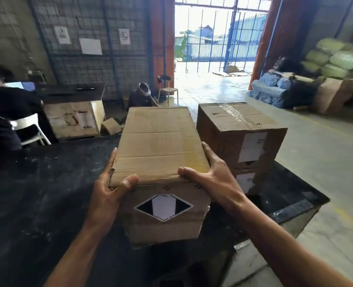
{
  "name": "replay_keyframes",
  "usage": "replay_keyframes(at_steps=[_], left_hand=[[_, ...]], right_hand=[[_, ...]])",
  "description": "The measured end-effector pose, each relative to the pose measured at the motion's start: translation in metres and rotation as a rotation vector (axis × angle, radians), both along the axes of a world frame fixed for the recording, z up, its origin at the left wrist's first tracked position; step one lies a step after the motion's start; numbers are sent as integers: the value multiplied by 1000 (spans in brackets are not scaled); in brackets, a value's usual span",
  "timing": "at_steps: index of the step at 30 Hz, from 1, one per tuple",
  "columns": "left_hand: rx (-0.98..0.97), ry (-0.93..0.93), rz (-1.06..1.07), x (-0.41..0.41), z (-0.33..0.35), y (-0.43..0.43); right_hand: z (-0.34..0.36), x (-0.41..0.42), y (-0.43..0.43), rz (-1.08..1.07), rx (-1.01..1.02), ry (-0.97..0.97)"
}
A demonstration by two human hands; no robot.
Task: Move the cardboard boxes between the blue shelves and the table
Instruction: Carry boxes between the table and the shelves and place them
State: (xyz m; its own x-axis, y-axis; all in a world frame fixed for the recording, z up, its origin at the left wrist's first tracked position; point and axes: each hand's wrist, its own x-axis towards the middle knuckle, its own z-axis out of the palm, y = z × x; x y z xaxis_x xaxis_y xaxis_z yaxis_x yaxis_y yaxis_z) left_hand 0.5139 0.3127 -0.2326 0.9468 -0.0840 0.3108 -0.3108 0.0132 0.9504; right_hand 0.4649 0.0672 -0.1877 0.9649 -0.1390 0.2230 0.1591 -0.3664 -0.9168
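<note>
Being clamped between left hand point(107, 189) and right hand point(210, 179), the cardboard box point(159, 146) could be knocked into stacked boxes point(240, 129) near the table's point(36, 193) right edge.

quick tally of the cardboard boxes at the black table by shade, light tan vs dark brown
light tan box, gripped by left hand and right hand: 1
dark brown boxes, stacked: 2
total: 3

Tan box point(157, 141), apparently black-white diamond label point(164, 207)
</note>
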Motion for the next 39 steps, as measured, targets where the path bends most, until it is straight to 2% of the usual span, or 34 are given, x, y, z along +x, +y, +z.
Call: replay_keyframes(at_steps=[7, 15, 18, 25, 32, 36, 39], left_hand=[[10, -17, 1, 97, 17, 12], [236, -22, -117, 166, 46, 16], [247, -41, -175, 177, 51, 2], [415, -171, -282, 177, 65, -38], [597, -200, -274, 167, 52, -39], [608, -180, -258, 162, 25, -23], [569, -80, -167, 159, -10, -1]], right_hand=[[8, 97, 9, 17, 5, -6], [4, 151, -5, 49, 46, 52], [8, 153, -25, 49, -77, 80], [24, 146, -56, 14, -540, 98], [28, 147, -56, 60, -695, -8], [25, 153, -54, 55, -675, -69], [16, 154, -56, 31, -664, -108]])
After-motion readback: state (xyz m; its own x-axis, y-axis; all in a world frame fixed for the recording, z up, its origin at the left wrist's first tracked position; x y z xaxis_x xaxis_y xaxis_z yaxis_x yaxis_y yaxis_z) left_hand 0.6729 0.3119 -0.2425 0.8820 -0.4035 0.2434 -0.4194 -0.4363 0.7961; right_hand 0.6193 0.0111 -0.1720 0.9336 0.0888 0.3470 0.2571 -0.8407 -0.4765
